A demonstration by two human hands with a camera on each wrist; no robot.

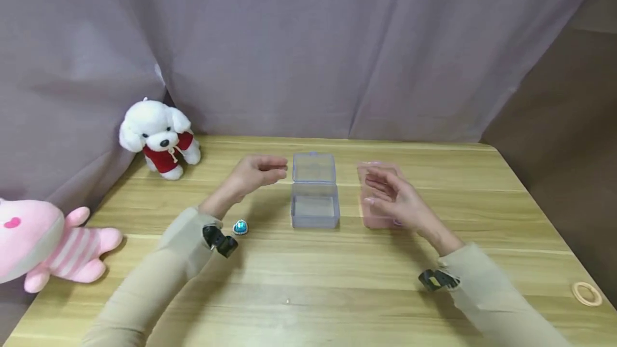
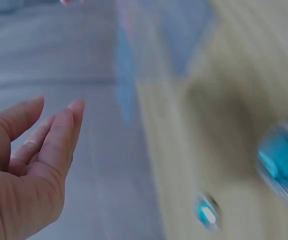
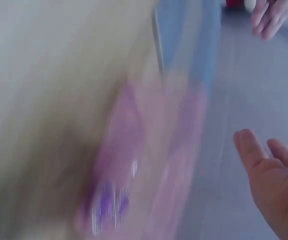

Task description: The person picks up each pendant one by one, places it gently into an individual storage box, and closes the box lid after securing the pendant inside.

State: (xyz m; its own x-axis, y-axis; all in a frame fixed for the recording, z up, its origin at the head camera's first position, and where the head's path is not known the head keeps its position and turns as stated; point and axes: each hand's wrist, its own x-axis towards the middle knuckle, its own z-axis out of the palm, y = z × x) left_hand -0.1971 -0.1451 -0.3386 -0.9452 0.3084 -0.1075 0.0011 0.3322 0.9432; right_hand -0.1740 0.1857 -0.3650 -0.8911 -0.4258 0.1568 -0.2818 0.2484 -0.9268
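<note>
Between hands [image 1: 251, 174] [image 1: 398, 200] — open clear box [image 1: 315, 221]

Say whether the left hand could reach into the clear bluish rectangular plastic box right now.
Probably yes: the left hand holds nothing and is just beside the box, whose lid is open; nothing visible blocks the way.

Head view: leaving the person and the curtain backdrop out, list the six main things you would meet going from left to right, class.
Pink striped plush toy → white plush dog in red → blue gem → clear hinged box → pink translucent box → wooden ring.
</note>
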